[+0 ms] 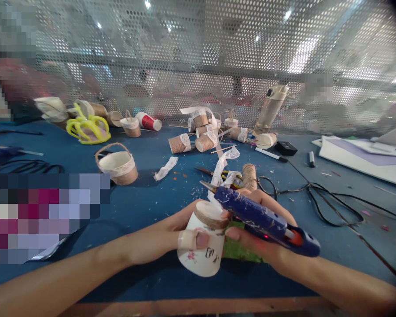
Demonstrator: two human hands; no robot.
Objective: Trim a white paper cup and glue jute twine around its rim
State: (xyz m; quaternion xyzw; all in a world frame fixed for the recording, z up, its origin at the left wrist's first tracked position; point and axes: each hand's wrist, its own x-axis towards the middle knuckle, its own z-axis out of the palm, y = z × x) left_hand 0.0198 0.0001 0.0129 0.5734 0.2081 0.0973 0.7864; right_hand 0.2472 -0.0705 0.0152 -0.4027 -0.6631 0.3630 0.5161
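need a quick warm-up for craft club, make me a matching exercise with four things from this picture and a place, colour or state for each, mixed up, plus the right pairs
Things
1. glue gun
2. crown
3. white cup
4. red cup

Places, colours, states
A. lying on its side
B. held by the left hand
C. held in the right hand
D. yellow

Right pairs: 1-C, 2-D, 3-B, 4-A

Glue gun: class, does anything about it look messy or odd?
Yes: whitish strands cling to the blue body of the glue gun, including near its nozzle. They look odd against the dark plastic, perhaps stray glue.
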